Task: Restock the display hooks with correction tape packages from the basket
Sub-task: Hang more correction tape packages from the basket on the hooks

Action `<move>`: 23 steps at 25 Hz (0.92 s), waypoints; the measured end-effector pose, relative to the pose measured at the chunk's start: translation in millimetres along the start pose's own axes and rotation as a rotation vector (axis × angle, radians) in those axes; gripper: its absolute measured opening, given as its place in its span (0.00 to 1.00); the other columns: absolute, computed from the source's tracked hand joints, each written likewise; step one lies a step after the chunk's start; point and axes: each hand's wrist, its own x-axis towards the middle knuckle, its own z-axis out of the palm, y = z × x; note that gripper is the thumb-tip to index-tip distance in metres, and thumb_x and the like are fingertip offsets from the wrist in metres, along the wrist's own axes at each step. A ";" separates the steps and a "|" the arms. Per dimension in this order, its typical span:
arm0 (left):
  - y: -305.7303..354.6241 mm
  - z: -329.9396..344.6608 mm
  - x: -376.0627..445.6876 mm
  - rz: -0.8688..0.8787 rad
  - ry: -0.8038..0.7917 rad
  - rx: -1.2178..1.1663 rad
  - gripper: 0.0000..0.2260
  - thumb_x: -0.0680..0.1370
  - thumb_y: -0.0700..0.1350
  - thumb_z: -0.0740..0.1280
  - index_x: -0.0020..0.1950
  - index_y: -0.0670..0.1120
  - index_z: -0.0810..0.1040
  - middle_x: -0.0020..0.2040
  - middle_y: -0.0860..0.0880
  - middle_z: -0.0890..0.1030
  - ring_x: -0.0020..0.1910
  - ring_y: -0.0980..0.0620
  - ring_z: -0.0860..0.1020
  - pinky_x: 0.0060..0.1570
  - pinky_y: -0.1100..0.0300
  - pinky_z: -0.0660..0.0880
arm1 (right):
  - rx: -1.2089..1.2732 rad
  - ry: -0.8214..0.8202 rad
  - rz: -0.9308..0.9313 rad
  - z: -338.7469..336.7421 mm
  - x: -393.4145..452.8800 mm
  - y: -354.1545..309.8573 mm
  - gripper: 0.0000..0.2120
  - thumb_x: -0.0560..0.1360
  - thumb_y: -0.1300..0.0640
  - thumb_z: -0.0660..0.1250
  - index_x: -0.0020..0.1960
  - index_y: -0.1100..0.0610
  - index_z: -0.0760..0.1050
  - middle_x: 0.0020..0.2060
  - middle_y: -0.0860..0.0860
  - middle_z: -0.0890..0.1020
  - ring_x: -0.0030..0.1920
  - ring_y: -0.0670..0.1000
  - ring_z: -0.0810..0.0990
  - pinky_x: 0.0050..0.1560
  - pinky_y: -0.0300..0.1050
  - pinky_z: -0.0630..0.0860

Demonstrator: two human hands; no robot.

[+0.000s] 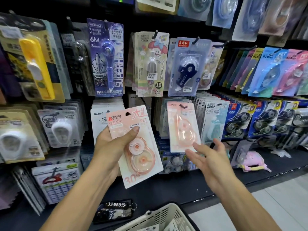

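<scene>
Head view showed the left hand grasping a pale pink carded correction tape package, fingers curled round its left edge, tilted before the black display wall. Just right, a second pink blister package hung on a black hook, the right hand below it with released fingers touching its lower edge. At bottom sat a cream slotted plastic basket.

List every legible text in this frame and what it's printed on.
"6M", "5mm", "SUPERHERO": purple package
"MY MELODY", "16": cartoon package
"BoBo": white card
"AODEMEI", "PET", "30": pink package in the left hand
"3396875": key tag
Price stickers and small Chinese print: too small to read.
</scene>
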 end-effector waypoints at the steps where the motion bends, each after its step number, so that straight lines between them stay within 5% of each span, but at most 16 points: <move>1: -1.8 3.2 -0.6 0.007 -0.009 -0.009 0.19 0.66 0.41 0.75 0.56 0.44 0.82 0.49 0.46 0.88 0.44 0.49 0.87 0.37 0.58 0.84 | -0.042 -0.053 0.025 3.2 -4.0 3.2 0.35 0.74 0.61 0.75 0.74 0.45 0.62 0.65 0.54 0.76 0.52 0.57 0.85 0.50 0.51 0.82; 3: -6.1 12.2 -4.4 0.003 -0.059 -0.020 0.19 0.68 0.44 0.74 0.59 0.44 0.82 0.51 0.46 0.88 0.46 0.49 0.87 0.41 0.57 0.84 | -0.238 -0.311 0.070 13.0 -17.5 11.7 0.33 0.68 0.50 0.80 0.69 0.50 0.71 0.63 0.54 0.80 0.53 0.55 0.85 0.49 0.50 0.83; 6: -12.6 21.4 -7.2 0.012 -0.109 0.004 0.17 0.71 0.50 0.72 0.58 0.45 0.81 0.50 0.47 0.88 0.46 0.48 0.87 0.41 0.58 0.84 | -0.312 -0.692 0.071 27.3 -32.2 24.5 0.20 0.69 0.48 0.80 0.58 0.53 0.82 0.49 0.59 0.87 0.36 0.54 0.85 0.28 0.42 0.79; 8: -11.2 15.5 -3.1 0.110 0.008 0.248 0.16 0.74 0.57 0.71 0.55 0.48 0.80 0.49 0.52 0.87 0.49 0.50 0.85 0.44 0.61 0.80 | -0.224 -0.554 -0.020 26.1 -24.5 21.4 0.19 0.70 0.51 0.79 0.57 0.57 0.81 0.44 0.59 0.87 0.29 0.53 0.82 0.21 0.39 0.72; 12: -10.6 -17.9 12.8 0.448 0.181 1.307 0.19 0.78 0.51 0.70 0.68 0.50 0.75 0.71 0.52 0.74 0.72 0.47 0.67 0.70 0.48 0.64 | -0.182 -0.114 -0.090 2.7 2.4 -0.5 0.23 0.72 0.55 0.76 0.65 0.50 0.74 0.41 0.54 0.86 0.23 0.50 0.75 0.19 0.41 0.68; 17: -15.6 -25.2 16.4 0.408 0.081 1.417 0.26 0.79 0.50 0.68 0.77 0.51 0.68 0.83 0.50 0.57 0.81 0.48 0.54 0.79 0.47 0.53 | -0.112 0.154 -0.145 -12.0 12.6 -0.4 0.13 0.75 0.60 0.74 0.56 0.46 0.81 0.41 0.51 0.84 0.21 0.45 0.72 0.18 0.38 0.65; 23: -19.1 -30.4 16.1 0.348 0.033 1.476 0.31 0.80 0.53 0.67 0.81 0.54 0.61 0.84 0.53 0.48 0.83 0.51 0.45 0.80 0.47 0.50 | -0.111 0.175 -0.117 -13.6 9.3 1.1 0.11 0.76 0.59 0.73 0.58 0.52 0.82 0.46 0.56 0.86 0.24 0.49 0.69 0.20 0.38 0.67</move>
